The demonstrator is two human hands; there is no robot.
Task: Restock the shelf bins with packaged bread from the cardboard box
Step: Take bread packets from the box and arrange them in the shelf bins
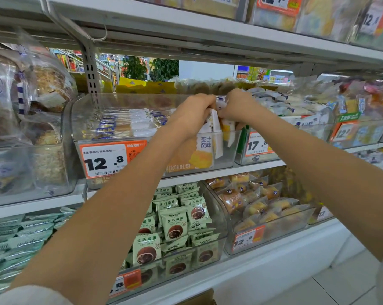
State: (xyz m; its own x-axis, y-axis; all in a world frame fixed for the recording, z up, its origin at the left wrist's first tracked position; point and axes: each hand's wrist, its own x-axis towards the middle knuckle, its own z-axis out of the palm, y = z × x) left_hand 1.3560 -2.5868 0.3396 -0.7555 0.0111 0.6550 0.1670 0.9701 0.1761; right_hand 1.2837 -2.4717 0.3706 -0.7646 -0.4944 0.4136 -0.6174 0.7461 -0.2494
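Retail aisle: shelving, floor, background.
White metal shelves (208, 25) mount on a slotted upright (90, 69). Pale tiled floor (340, 289) lies below. Beyond the shelving, green foliage (151, 68), possibly potted plants, appears blurred.

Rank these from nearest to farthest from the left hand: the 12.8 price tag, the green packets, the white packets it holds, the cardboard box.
1. White packets: gripped by the left hand, over the bin.
2. 12.8 price tag: lower left, on the bin front.
3. Green packets: shelf below.
4. Cardboard box: bottom edge.
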